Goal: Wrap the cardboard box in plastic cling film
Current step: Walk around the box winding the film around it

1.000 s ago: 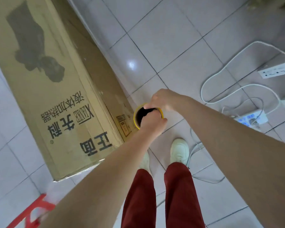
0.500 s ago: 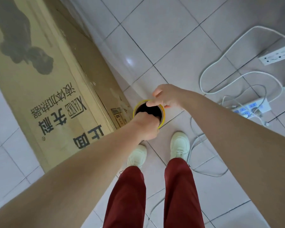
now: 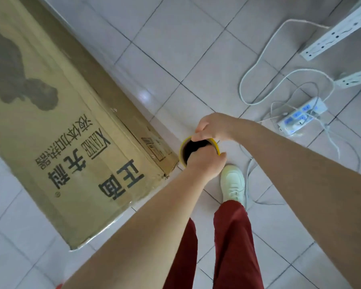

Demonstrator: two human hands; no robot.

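A long cardboard box [image 3: 56, 126] with black printed characters lies on the tiled floor at the left, with shiny clear film over its near end. Just off its near right corner I hold a cling film roll [image 3: 182, 148] upright, seen from above as a yellow-rimmed tube with a dark core. My left hand [image 3: 204, 163] grips the near side of the tube's top, fingers inside the core. My right hand [image 3: 214, 128] grips the far rim. Most of the roll is hidden below my hands.
White power strips [image 3: 302, 115] and looping cables [image 3: 258, 65] lie on the floor to the right, some close to my white shoe [image 3: 232, 184]. More strips [image 3: 338, 34] lie at the top right. My red trouser legs [image 3: 233, 247] are below the roll.
The view has shifted, so the box's near end shows more fully and only one shoe is visible. Both hands keep their hold on the roll beside the box corner.
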